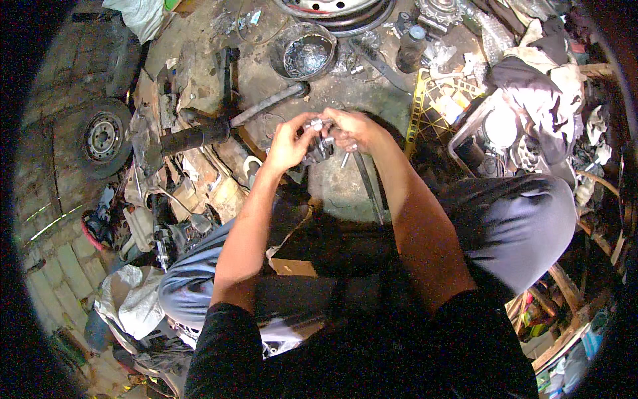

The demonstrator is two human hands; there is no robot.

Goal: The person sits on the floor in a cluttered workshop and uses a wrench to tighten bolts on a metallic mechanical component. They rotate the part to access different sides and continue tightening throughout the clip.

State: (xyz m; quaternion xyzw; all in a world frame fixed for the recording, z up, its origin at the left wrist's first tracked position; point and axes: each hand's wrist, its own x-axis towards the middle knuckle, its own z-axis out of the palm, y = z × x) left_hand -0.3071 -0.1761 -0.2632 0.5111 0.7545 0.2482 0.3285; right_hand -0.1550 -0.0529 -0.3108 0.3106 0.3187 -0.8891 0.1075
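Note:
My left hand (290,141) and my right hand (353,128) meet in front of me, both closed around a small dark metal part (319,147) with a shiny piece at its top. The left fingers curl over the top of the part while the right fingers pinch it from the other side. A thin metal rod (367,183) hangs down just under the right hand; whether the hand holds it I cannot tell. Below the hands lies a stained concrete floor (339,183).
A black shaft with a rubber boot (219,130) lies left of the hands. A metal bowl (307,54) and a dark bottle (411,48) stand beyond. A yellow crate (432,103), rags, a wheel (103,136) at left and cardboard scraps crowd the floor. My knees frame the hands.

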